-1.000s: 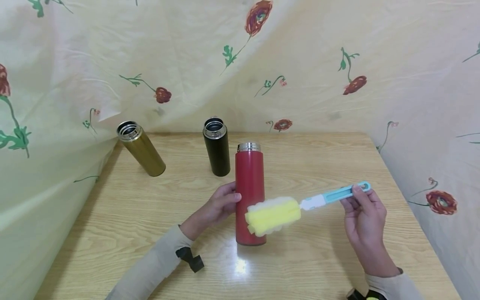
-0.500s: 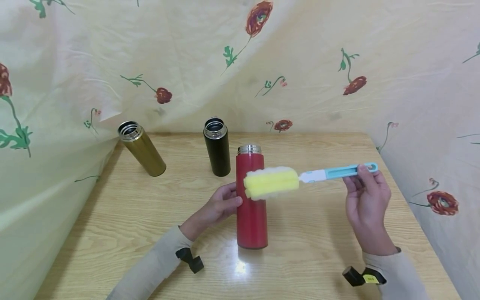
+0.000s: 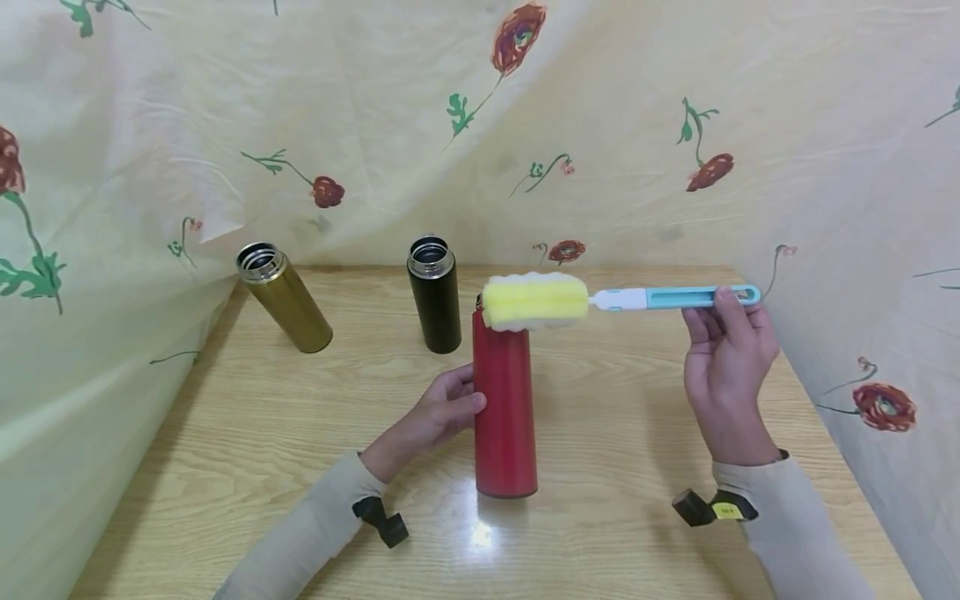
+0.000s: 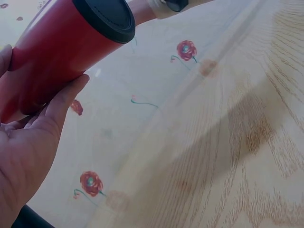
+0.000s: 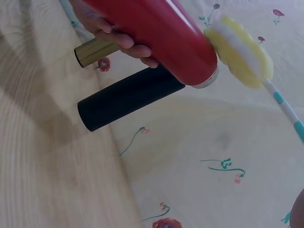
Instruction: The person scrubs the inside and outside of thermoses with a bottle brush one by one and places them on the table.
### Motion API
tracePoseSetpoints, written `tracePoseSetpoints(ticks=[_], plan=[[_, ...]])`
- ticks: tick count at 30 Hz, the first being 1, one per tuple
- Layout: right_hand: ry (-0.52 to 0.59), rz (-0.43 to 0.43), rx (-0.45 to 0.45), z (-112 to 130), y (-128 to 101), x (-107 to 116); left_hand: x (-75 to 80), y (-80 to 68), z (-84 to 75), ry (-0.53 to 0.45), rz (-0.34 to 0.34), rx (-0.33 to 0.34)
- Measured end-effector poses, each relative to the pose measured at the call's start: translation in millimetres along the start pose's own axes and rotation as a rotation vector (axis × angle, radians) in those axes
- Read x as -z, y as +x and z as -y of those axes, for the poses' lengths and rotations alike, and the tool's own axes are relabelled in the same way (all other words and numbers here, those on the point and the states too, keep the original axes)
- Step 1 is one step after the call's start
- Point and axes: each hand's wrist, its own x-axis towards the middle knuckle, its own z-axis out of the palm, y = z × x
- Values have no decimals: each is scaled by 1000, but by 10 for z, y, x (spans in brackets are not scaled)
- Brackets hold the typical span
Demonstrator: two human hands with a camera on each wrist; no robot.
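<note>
My left hand (image 3: 442,410) grips a red thermos bottle (image 3: 504,408) around its middle and holds it up over the table. Its dark base (image 4: 109,16) shows in the left wrist view, and the sponge head hides most of its metal neck in the head view. With thumb and fingers my right hand (image 3: 731,358) pinches the blue handle end of a bottle brush (image 3: 678,297). The brush lies level, its yellow and white sponge head (image 3: 536,302) pointing left and overlapping the bottle's top. In the right wrist view the sponge sits right beside the bottle's neck end (image 5: 206,80).
A black bottle (image 3: 435,304) without a lid stands behind the red one. Farther left is a gold bottle (image 3: 288,304), also lidless. The wooden table (image 3: 637,517) ends at a flower-printed cloth (image 3: 405,108) at the back and sides.
My right hand has raised the bottle brush from low across the red bottle's body to its top and levelled it. My left hand and the red bottle have hardly moved.
</note>
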Motion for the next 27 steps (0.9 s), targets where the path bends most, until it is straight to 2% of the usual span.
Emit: tracePoseSetpoints(ticks=[8, 18, 27], plan=[[3, 6, -1, 5, 1, -46, -11, 23, -14, 39, -27, -22], [-11, -2, -46, 63, -188, 87, -5, 52, -49, 77, -71, -11], [-54, -11, -91, 136, -401, 307, -15, 81, -56, 8, -73, -51]])
